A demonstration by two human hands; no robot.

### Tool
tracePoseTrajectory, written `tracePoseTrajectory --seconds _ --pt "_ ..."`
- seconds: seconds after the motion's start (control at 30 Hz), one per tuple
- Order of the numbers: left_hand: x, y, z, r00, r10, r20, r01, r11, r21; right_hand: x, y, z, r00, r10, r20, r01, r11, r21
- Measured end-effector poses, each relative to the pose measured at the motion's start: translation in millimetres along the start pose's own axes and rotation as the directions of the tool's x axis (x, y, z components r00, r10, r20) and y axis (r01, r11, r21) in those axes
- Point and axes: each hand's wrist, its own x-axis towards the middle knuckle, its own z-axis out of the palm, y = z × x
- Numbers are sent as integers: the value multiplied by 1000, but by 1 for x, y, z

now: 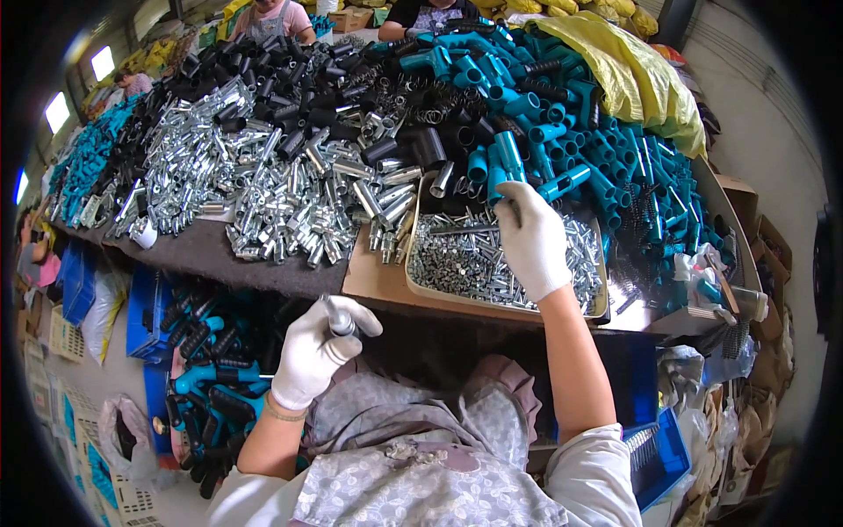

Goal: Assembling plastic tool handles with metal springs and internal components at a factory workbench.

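My left hand (318,351), in a white glove, is above my lap with its fingers closed round a short silver metal sleeve (341,321). My right hand (534,244), gloved too, reaches over a shallow tray (492,305) full of small pins and screws. Its thumb and fingers close on the lower end of a teal slotted tube (507,155) at the near edge of the teal heap. The fingertips are partly hidden behind the glove. Beside that tube lie more teal tubes (562,183) and a loose silver sleeve (443,180).
Piles of silver metal fittings (290,206), black sleeves (307,79) and teal housings (518,101) cover the table. A yellow sack (632,75) lies over the far right. Below left, a bin holds teal-and-black tools (211,378). A blue crate (663,461) is low right. Other people (272,19) work across the table.
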Motion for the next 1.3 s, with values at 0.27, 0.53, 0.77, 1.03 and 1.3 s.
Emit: tracePoseTrajectory --seconds 0.27,0.53,0.77,1.03,1.3 --pt "10 6 9 999 -16 -30 17 999 34 -106 -32 -37 810 270 520 -583 464 667" --pt "6 -9 25 998 53 25 -50 993 -111 -184 -21 -14 498 232 835 -867 106 488" --pt "5 -13 33 999 33 -4 -33 999 36 -210 -15 4 505 237 830 -848 -44 529" --pt "-1 -28 46 955 24 -294 -160 880 -448 -220 -15 8 483 280 829 -843 -108 527" --pt "-4 -51 56 918 -103 -384 -159 790 -592 -215 -26 7 493 308 813 -815 -162 556"
